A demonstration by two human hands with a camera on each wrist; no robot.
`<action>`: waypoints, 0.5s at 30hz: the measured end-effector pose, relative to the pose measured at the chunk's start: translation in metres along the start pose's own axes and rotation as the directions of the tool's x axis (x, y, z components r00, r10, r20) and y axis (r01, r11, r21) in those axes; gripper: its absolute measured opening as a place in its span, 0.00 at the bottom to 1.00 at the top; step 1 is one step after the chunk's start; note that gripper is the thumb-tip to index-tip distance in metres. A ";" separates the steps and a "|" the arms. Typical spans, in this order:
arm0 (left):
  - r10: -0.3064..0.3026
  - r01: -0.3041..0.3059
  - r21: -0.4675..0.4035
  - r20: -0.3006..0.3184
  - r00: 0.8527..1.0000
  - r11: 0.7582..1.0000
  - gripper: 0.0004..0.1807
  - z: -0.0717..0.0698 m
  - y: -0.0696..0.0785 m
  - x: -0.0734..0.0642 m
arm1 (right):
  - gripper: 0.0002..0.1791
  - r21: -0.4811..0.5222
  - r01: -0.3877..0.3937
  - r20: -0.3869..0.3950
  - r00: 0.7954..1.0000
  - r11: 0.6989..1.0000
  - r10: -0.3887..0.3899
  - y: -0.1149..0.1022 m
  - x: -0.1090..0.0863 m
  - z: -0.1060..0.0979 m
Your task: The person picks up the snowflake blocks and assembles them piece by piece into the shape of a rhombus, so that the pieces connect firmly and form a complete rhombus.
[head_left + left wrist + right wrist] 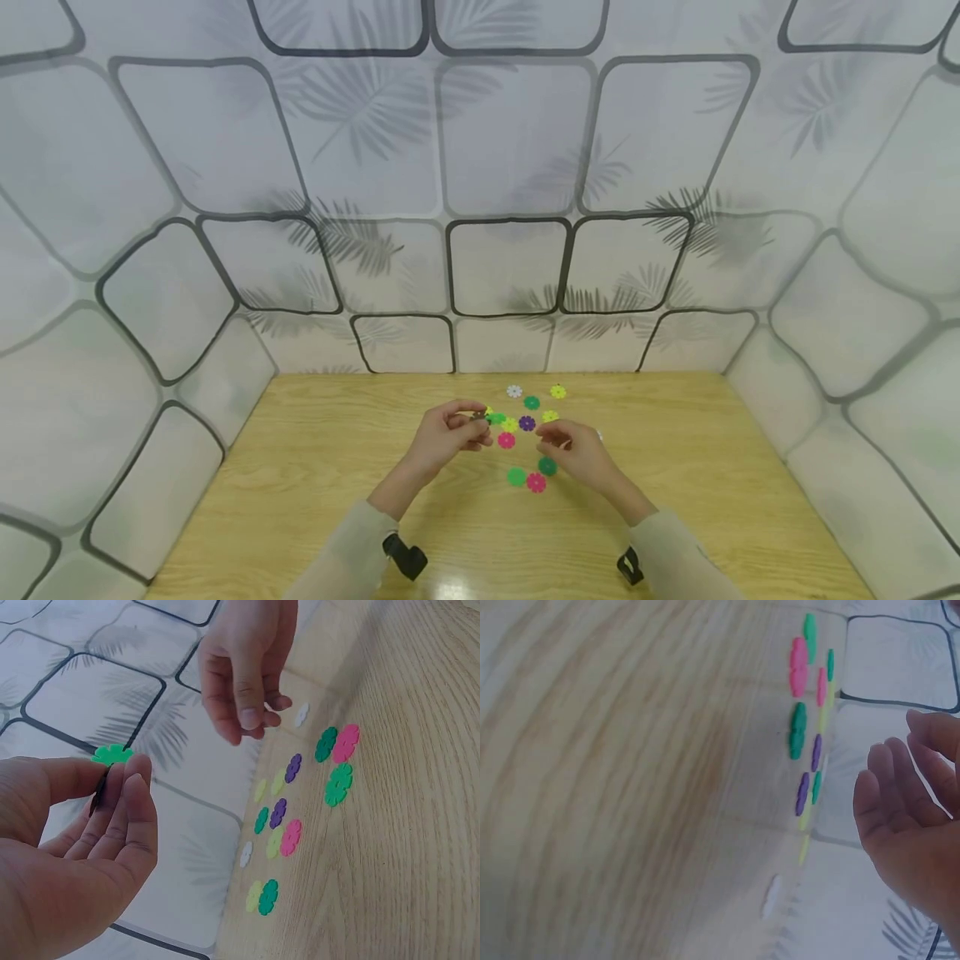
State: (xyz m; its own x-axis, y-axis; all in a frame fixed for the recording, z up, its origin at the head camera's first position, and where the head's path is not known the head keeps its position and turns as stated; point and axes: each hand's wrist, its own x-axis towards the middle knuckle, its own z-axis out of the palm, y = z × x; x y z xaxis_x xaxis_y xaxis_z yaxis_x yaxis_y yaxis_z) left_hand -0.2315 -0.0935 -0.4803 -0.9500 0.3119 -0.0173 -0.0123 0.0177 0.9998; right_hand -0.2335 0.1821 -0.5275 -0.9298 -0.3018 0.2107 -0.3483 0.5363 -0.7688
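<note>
My left hand [450,435] is raised above the table and pinches two joined flower-shaped plastic discs between thumb and fingers. One is a bright green disc [112,754]; the other is a dark disc [98,791], seen nearly edge-on in the left wrist view. To the right, my right hand [576,452] hovers with loosely bent fingers, and nothing shows between them. Below and between the hands lie loose discs of the same kind, among them a purple disc [527,423], a pink disc [506,440] and a dark green disc [547,466].
Nearer me on the wooden table [480,542] lie a green disc [517,477] and another pink disc [536,482]. A white disc [513,391] and a yellow disc [558,391] lie toward the back. Patterned walls [502,267] enclose the table's back and sides.
</note>
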 end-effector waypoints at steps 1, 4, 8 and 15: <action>-0.001 0.001 -0.001 0.000 1.000 1.000 0.22 0.000 0.000 0.000 | 0.12 0.004 -0.004 0.004 1.000 1.000 0.004 0.002 -0.001 0.000; -0.003 0.003 -0.004 0.003 1.000 1.000 0.23 -0.001 0.001 0.000 | 0.12 -0.003 -0.013 0.016 1.000 1.000 0.013 0.009 -0.004 -0.001; 0.002 -0.002 -0.007 0.012 1.000 1.000 0.22 -0.002 0.001 0.000 | 0.11 -0.037 -0.055 0.037 0.998 0.998 0.056 0.020 -0.007 -0.001; 0.002 -0.001 -0.029 0.041 0.999 1.000 0.21 -0.003 0.001 0.001 | 0.12 -0.078 -0.099 0.089 0.990 0.992 0.106 0.035 -0.012 0.000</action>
State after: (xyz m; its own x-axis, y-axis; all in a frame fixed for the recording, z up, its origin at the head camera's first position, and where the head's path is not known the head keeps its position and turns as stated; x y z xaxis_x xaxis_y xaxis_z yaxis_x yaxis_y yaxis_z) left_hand -0.2333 -0.0962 -0.4789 -0.9362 0.3510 -0.0159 -0.0209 -0.0104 0.9997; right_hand -0.2343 0.2047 -0.5575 -0.9472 -0.3123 0.0730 -0.2624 0.6236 -0.7364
